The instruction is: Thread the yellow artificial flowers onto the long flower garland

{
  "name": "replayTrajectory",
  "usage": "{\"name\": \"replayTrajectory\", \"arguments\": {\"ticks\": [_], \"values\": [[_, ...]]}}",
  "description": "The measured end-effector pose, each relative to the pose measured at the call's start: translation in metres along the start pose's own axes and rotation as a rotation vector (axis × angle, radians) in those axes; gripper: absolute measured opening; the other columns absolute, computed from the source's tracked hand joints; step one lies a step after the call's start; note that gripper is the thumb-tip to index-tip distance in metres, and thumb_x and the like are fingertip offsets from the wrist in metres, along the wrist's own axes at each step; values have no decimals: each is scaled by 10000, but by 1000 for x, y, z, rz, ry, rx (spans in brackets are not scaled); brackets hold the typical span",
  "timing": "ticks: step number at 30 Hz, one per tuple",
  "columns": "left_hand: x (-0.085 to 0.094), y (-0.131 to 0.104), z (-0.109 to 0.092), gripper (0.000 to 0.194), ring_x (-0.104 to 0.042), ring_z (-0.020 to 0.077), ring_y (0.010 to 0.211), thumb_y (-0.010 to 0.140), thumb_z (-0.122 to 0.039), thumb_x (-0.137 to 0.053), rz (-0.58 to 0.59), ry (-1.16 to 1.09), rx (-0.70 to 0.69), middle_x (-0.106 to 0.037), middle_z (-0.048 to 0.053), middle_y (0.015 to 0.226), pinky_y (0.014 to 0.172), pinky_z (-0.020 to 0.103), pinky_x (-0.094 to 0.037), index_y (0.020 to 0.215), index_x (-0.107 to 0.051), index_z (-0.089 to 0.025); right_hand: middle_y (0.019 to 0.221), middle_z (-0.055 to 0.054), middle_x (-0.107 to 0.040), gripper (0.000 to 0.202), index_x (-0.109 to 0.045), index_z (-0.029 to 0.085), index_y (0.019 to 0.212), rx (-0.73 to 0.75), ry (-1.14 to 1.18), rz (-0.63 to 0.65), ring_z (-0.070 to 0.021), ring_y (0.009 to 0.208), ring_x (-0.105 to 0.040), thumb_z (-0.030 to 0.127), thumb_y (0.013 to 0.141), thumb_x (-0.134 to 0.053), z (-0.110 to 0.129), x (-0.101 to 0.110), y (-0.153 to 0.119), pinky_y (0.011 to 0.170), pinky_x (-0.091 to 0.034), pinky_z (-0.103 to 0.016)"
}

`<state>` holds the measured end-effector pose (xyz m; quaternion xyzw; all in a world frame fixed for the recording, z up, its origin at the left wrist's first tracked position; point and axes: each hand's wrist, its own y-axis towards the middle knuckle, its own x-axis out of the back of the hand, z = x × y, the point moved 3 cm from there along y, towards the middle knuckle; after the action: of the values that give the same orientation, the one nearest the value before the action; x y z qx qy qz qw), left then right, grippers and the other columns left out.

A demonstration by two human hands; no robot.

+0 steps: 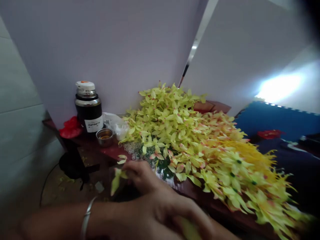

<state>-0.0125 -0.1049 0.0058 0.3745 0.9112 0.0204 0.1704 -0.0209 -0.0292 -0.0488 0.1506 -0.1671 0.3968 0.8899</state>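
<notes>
My left hand [157,213], with a silver bangle [87,213] on its wrist, reaches in from the lower left. Its fingers curl around a yellow-green artificial petal piece [188,229], mostly hidden under them. Partly behind it, my right hand [141,173] is closed, its fingertips pinching a yellow-green artificial flower [116,182] over the table's near edge. Blur hides exactly where the two hands overlap. A large heap of yellow-green artificial petals [165,120] with pink tips lies just beyond, and small clear rings [135,150] are spread beside it.
A black flask [88,111] with a white cap stands at the back left, by a steel cup [105,137], a red plastic bag [71,127] and a white plastic bag [116,123]. Finished-looking flowers with dark green centres [238,161] and yellow strands [250,151] lie right. A wall rises behind.
</notes>
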Motion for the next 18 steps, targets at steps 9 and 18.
{"name": "replayTrajectory", "arguments": {"ticks": [9,18], "values": [[73,-96,3,122,-577,124,535,608,-214,-759,-837,9,107,-667,-3,586,507,189,-406,700,-680,-199,920,-53,-637,212,-607,187,950,294,-819,-106,-164,852,-565,97,841,-450,16,20,14,751,-422,-260],[147,-93,15,253,-475,80,407,662,-253,-721,-1092,191,-56,-564,-57,474,405,152,-317,851,-562,-198,922,-109,-637,205,-619,172,878,46,-1051,-245,-222,899,-523,275,900,-443,-15,88,40,829,-362,-323]]}}
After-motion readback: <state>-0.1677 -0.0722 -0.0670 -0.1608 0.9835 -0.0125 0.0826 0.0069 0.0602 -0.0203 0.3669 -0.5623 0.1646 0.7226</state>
